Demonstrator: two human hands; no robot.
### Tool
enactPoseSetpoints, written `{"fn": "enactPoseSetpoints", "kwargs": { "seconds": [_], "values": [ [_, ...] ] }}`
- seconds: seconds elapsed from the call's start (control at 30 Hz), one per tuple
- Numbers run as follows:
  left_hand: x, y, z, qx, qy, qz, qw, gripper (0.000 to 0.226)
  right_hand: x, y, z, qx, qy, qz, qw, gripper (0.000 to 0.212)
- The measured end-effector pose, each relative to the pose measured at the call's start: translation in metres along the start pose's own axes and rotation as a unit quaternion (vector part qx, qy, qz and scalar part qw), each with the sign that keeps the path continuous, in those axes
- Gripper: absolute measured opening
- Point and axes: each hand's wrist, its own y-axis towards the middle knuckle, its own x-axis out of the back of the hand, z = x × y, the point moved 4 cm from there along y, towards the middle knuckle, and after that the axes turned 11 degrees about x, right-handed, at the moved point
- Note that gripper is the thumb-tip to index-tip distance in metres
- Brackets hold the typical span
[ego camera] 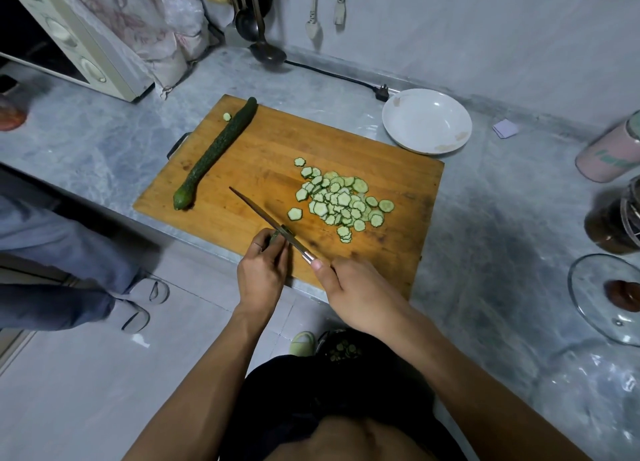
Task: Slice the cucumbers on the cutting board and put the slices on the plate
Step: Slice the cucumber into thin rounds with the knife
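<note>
One whole cucumber [216, 152], dark green and bumpy with a paler tip, lies slantwise at the left of the wooden cutting board [398, 239], a stray slice [227, 116] beside its far end. Thin pale slices [341, 201] with scalloped green rims sit heaped right of the board's middle, a few scattered loose around the heap. At the board's near edge the left hand [262, 273] pinches a short cucumber stub [277, 236], and the right hand [353, 289] grips the handle of a knife [268, 219] whose blade rests against that stub. Bare board lies between the whole cucumber and the heap. A white plate [426, 121] stands on the worktop [502, 218] just past the board's far right corner. Green lettering on a pink can [609, 154] at the right edge is too blurred to read
</note>
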Motion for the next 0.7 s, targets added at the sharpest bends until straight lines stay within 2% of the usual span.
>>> {"fn": "enactPoseSetpoints", "kwargs": {
  "seconds": [0.3, 0.5, 0.7],
  "values": [
    [-0.005, 0.001, 0.005, 0.003, 0.026, 0.000, 1.000, 0.022, 0.002, 0.003, -0.008, -0.014, 0.015, 0.012, 1.000, 0.052],
    [-0.009, 0.001, 0.007, 0.013, 0.040, -0.007, 0.999, 0.037, 0.003, 0.012, -0.014, -0.010, 0.013, 0.023, 1.000, 0.059],
    [-0.008, 0.006, 0.009, 0.024, 0.028, -0.008, 0.999, 0.038, 0.007, 0.022, -0.015, 0.002, 0.046, 0.010, 0.999, 0.059]
  ]
}}
